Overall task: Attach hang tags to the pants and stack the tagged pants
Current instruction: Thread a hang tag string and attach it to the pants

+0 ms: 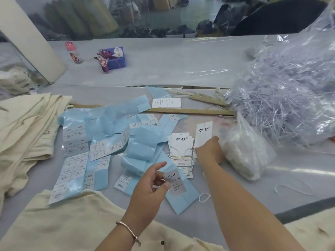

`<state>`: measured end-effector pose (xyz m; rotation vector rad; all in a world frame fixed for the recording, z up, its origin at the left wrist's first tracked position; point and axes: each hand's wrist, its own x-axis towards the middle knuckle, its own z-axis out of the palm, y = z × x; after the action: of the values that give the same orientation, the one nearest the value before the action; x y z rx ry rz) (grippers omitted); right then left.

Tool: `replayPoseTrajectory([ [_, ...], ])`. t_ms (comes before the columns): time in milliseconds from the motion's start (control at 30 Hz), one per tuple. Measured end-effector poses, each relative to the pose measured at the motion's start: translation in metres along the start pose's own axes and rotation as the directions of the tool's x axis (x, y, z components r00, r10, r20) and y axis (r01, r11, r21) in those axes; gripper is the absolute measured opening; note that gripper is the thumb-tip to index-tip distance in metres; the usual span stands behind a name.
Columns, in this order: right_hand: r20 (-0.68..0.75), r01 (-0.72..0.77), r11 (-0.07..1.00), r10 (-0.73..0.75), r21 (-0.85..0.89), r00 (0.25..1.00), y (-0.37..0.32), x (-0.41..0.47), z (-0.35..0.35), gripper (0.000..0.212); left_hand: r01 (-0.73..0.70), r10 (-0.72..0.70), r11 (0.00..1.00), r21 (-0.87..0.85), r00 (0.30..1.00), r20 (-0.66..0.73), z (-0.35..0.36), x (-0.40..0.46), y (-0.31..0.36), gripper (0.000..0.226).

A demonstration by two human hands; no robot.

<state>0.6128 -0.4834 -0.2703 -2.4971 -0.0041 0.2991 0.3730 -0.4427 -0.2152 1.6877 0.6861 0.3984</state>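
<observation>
Two hands busy: left hand pinches size sticker; right hand grips hang tag

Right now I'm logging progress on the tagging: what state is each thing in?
Left hand: pinching a peeled size sticker marked 1103# XS.
Right hand: gripping one white card hang tag, lifted.
Bundled white hang tags: lying flat, tied with string.
Cream pants: spread out, no tag visible.
Clear bag of white strings: lying on its side.
</observation>
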Motion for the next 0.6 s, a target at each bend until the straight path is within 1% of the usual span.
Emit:
replayPoseTrajectory([
  [67, -0.037, 0.045, 0.988, -0.040, 0.151, 0.999, 0.009, -0.005, 0.001, 0.033, -0.005, 0.005, 1.000, 0.006, 1.000, 0.002, 0.001, 0.005, 0.002, 0.048],
  [100, -0.063, 0.071, 0.977, -0.060, 0.199, 0.996, 0.012, -0.007, 0.000, 0.028, -0.005, 0.005, 1.000, 0.011, 1.000, 0.000, 0.001, 0.008, 0.002, 0.047],
  [200, -0.194, 0.182, 0.959, -0.141, 0.217, 0.971, 0.018, -0.019, -0.011, 0.012, -0.005, 0.005, 1.000, 0.012, 1.000, -0.010, -0.003, 0.010, 0.005, 0.048],
  [267, -0.293, 0.270, 0.931, -0.195, 0.245, 0.936, 0.016, -0.030, -0.024, 0.010, -0.004, 0.003, 1.000, -0.010, 1.000, -0.019, -0.007, 0.008, 0.010, 0.048],
  [333, -0.355, 0.353, 0.877, -0.233, 0.325, 0.905, 0.012, -0.046, -0.043, 0.013, -0.017, 0.016, 1.000, -0.024, 0.999, -0.028, -0.013, 0.003, 0.017, 0.046],
  [367, -0.357, 0.379, 0.831, -0.238, 0.406, 0.903, 0.010, -0.056, -0.053, 0.010, -0.031, 0.030, 0.999, -0.023, 0.999, -0.033, -0.017, 0.001, 0.021, 0.043],
  [400, -0.320, 0.387, 0.771, -0.249, 0.506, 0.914, 0.009, -0.070, -0.065, 0.005, -0.053, 0.052, 0.998, -0.017, 0.998, -0.033, -0.022, -0.003, 0.026, 0.039],
  [433, -0.261, 0.375, 0.707, -0.270, 0.600, 0.927, 0.008, -0.086, -0.077, 0.022, -0.077, 0.076, 0.997, -0.012, 0.997, -0.029, -0.028, -0.007, 0.030, 0.034],
  [467, -0.193, 0.360, 0.633, -0.319, 0.685, 0.928, 0.009, -0.104, -0.088, 0.046, -0.101, 0.100, 0.995, -0.015, 0.995, -0.017, -0.036, -0.013, 0.036, 0.027],
  [500, -0.137, 0.349, 0.565, -0.382, 0.748, 0.914, 0.013, -0.122, -0.097, 0.067, -0.119, 0.119, 0.992, -0.030, 0.993, 0.003, -0.043, -0.020, 0.043, 0.021],
  [533, -0.092, 0.333, 0.514, -0.438, 0.791, 0.894, 0.017, -0.141, -0.105, 0.080, -0.124, 0.126, 0.991, -0.056, 0.992, 0.033, -0.051, -0.028, 0.050, 0.014],
  [567, -0.059, 0.320, 0.492, -0.475, 0.810, 0.878, 0.021, -0.159, -0.110, 0.087, -0.114, 0.120, 0.990, -0.086, 0.990, 0.074, -0.058, -0.036, 0.056, 0.011],
  [600, -0.047, 0.321, 0.509, -0.479, 0.799, 0.876, 0.025, -0.177, -0.114, 0.090, -0.097, 0.111, 0.989, -0.109, 0.986, 0.127, -0.065, -0.043, 0.062, 0.012],
])
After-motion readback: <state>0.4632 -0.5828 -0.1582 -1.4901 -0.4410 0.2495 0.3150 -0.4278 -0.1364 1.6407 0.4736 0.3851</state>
